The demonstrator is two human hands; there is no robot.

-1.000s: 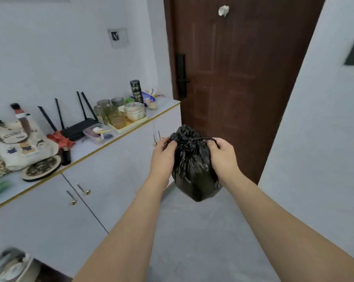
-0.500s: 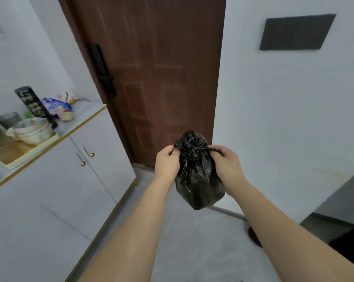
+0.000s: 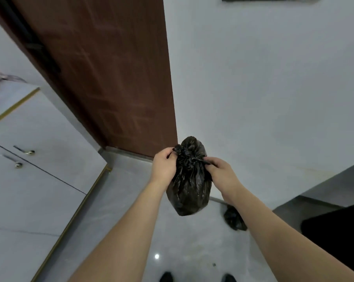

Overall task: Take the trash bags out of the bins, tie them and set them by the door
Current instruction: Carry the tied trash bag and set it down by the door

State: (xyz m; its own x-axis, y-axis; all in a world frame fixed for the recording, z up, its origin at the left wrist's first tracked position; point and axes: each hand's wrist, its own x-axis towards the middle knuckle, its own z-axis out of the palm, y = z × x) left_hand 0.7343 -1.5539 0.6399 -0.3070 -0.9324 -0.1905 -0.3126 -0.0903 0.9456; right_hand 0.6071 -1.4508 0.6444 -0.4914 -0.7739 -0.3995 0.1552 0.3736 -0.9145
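A small black trash bag [image 3: 189, 186], knotted at its top, hangs in the air in front of me. My left hand [image 3: 163, 166] pinches the knot from the left and my right hand [image 3: 220, 173] grips it from the right. The brown door [image 3: 102, 78] stands just beyond, its bottom edge a little left of the bag. A second black trash bag [image 3: 234, 219] lies on the floor by the white wall to the right of the door, partly hidden behind my right forearm.
A white cabinet [image 3: 35, 163] with small knobs runs along the left. A white wall [image 3: 263, 88] rises on the right. A dark object [image 3: 339, 235] sits at the lower right. My shoe tips [image 3: 166, 277] show on the grey floor.
The view has swung right and down, from the cabinet top to the door's foot and floor. Both hands keep hold of the bag's knot. The second bag on the floor has come into view.
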